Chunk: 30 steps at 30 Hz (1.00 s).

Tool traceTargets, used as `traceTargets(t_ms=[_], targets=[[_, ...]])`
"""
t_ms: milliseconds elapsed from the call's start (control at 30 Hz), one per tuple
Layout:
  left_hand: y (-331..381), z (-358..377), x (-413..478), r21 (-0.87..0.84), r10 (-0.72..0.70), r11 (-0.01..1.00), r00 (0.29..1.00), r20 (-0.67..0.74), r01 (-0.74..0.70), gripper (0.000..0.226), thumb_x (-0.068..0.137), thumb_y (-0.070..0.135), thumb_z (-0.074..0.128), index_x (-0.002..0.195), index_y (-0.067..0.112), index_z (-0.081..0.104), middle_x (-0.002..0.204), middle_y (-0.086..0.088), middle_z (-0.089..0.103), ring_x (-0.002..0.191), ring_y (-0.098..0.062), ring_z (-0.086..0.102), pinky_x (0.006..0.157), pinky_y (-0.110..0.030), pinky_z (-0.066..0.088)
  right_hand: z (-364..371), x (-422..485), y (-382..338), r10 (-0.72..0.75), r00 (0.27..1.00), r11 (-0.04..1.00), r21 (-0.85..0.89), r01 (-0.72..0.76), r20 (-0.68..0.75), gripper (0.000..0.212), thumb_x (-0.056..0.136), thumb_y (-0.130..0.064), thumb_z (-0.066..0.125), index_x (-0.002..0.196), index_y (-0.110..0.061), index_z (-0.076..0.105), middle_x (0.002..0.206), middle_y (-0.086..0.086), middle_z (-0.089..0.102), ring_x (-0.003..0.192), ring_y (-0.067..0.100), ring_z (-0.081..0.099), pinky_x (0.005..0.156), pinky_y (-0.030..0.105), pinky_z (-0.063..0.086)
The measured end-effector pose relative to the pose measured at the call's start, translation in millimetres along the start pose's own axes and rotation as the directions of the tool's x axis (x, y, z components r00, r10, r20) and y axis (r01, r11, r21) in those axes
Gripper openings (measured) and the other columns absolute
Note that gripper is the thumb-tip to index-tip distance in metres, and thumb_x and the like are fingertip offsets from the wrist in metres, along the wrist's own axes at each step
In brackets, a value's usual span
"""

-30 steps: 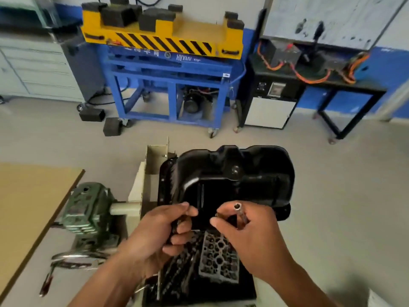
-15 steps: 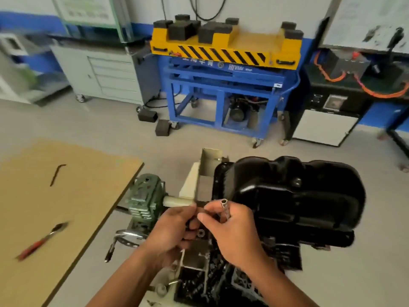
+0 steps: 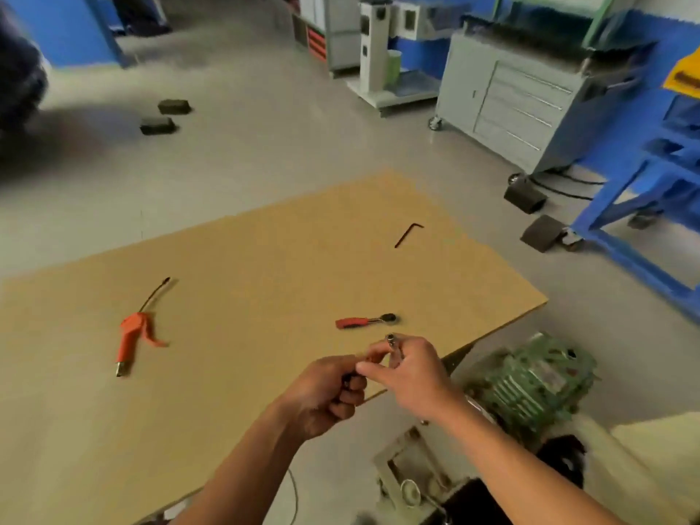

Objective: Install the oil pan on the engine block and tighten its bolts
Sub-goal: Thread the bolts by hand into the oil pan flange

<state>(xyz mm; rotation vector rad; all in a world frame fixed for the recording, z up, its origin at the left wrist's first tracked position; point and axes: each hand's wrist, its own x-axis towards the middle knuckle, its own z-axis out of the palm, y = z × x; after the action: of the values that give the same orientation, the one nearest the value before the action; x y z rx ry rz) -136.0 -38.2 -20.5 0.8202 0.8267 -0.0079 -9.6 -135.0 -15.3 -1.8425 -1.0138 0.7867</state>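
Observation:
My right hand (image 3: pixel 411 377) holds a small metal socket extension (image 3: pixel 392 344) upright, its silver tip showing above my fingers. My left hand (image 3: pixel 325 392) is curled beside it, gripping something small and dark that I cannot identify. Both hands hover over the near right edge of the brown board table (image 3: pixel 235 297). A red-handled ratchet (image 3: pixel 365 320) lies on the table just beyond my hands. The oil pan is out of view; only a dark corner of the engine (image 3: pixel 560 464) on its stand shows at the lower right.
On the table lie an orange air blow gun (image 3: pixel 132 335) at the left and a black hex key (image 3: pixel 408 233) at the far right. The stand's green gearbox (image 3: pixel 530 380) sits right of my hands. A grey tool cabinet (image 3: pixel 530 104) and a blue cart frame (image 3: pixel 644 206) stand behind.
My view has swung left from the engine and oil pan to the board table. Both hands moved with it, still holding the socket piece, and are now above the table edge near the ratchet.

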Motion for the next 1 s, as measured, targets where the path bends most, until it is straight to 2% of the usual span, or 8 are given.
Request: traceTargets(t_ms=[167,300,467,600,700,800,933,1000], targets=[[-7.8,-87.8,60.4,-0.035,-0.012,0.999,0.941,-0.338,0.0,0.032,0.105,0.016,0.043,0.075,0.015,0.056,0.054,0.004,0.04,0.043,-0.007,0.025,0.035,-0.016,0.016,77.8,89.5,31.7,0.148,0.966,0.919,-0.39,-0.055,0.213,0.034,0.086,-0.063,0.047,0.079,-0.03,0.054,0.088,-0.01,0.062,0.081,0.011,0.057,0.068,0.03,0.043],[-26.8,-131.3,93.5,-0.058,-0.064,0.997,0.885,-0.461,0.042,0.033,0.107,0.018,0.043,0.076,0.013,0.054,0.053,0.002,0.039,0.041,-0.01,0.024,0.038,-0.018,0.015,110.1,131.8,78.7,0.152,0.962,0.746,-0.665,0.038,0.226,0.034,0.105,-0.035,0.031,0.113,-0.015,0.057,0.119,0.005,0.05,0.109,0.026,0.052,0.089,0.042,0.045],[-32.9,-145.1,112.4,-0.023,-0.058,0.998,0.875,-0.481,0.053,0.032,0.106,0.019,0.043,0.076,0.013,0.054,0.053,0.002,0.038,0.044,-0.012,0.023,0.042,-0.021,0.015,125.8,151.6,112.0,-0.134,0.93,0.68,-0.65,0.338,0.343,0.019,0.1,-0.011,0.047,0.108,-0.007,0.065,0.107,0.009,0.053,0.105,0.028,0.048,0.083,0.044,0.042],[-24.2,-137.3,125.4,0.0,-0.019,1.0,0.875,-0.484,0.022,0.028,0.106,0.018,0.042,0.08,0.012,0.052,0.054,0.001,0.037,0.045,-0.012,0.022,0.043,-0.021,0.014,124.4,153.6,117.5,-0.242,0.917,0.671,-0.628,0.394,0.317,0.017,0.094,-0.007,0.058,0.105,-0.005,0.071,0.103,0.011,0.06,0.1,0.03,0.052,0.082,0.046,0.044],[-17.1,-125.5,125.8,-0.002,0.014,1.0,0.89,-0.456,-0.017,0.029,0.107,0.019,0.043,0.081,0.012,0.054,0.055,0.003,0.038,0.044,-0.01,0.024,0.042,-0.021,0.015,111.8,149.4,102.7,-0.254,0.928,0.784,-0.505,0.362,0.271,0.021,0.096,-0.014,0.06,0.111,-0.005,0.071,0.109,0.01,0.061,0.105,0.027,0.053,0.089,0.041,0.046],[-12.6,-102.2,114.7,0.044,0.059,0.998,0.931,-0.36,-0.047,0.027,0.108,0.02,0.042,0.086,0.011,0.056,0.059,0.002,0.037,0.048,-0.01,0.023,0.042,-0.022,0.015,83.4,121.9,77.8,-0.157,0.982,0.912,-0.365,0.185,0.105,0.023,0.098,-0.026,0.057,0.11,-0.014,0.073,0.106,0.003,0.066,0.1,0.019,0.059,0.085,0.038,0.05],[-10.1,-22.0,94.7,0.14,0.066,0.989,0.991,-0.115,-0.05,0.029,0.108,0.022,0.044,0.084,0.008,0.054,0.06,0.0,0.036,0.05,-0.011,0.022,0.04,-0.021,0.015,11.8,37.1,59.4,-0.068,0.998,0.962,-0.267,0.065,-0.005,0.021,0.097,-0.032,0.057,0.109,-0.024,0.073,0.09,-0.009,0.063,0.081,0.0,0.052,0.072,0.019,0.043],[-8.5,44.6,78.1,0.21,0.041,0.976,0.997,0.061,-0.053,0.028,0.107,0.023,0.046,0.082,0.01,0.052,0.061,0.0,0.033,0.051,-0.011,0.02,0.04,-0.02,0.014,-34.5,-18.3,51.2,-0.021,0.977,0.983,-0.185,-0.02,-0.213,0.016,0.095,-0.027,0.062,0.105,-0.022,0.073,0.087,-0.01,0.063,0.076,-0.003,0.053,0.068,0.012,0.038]])
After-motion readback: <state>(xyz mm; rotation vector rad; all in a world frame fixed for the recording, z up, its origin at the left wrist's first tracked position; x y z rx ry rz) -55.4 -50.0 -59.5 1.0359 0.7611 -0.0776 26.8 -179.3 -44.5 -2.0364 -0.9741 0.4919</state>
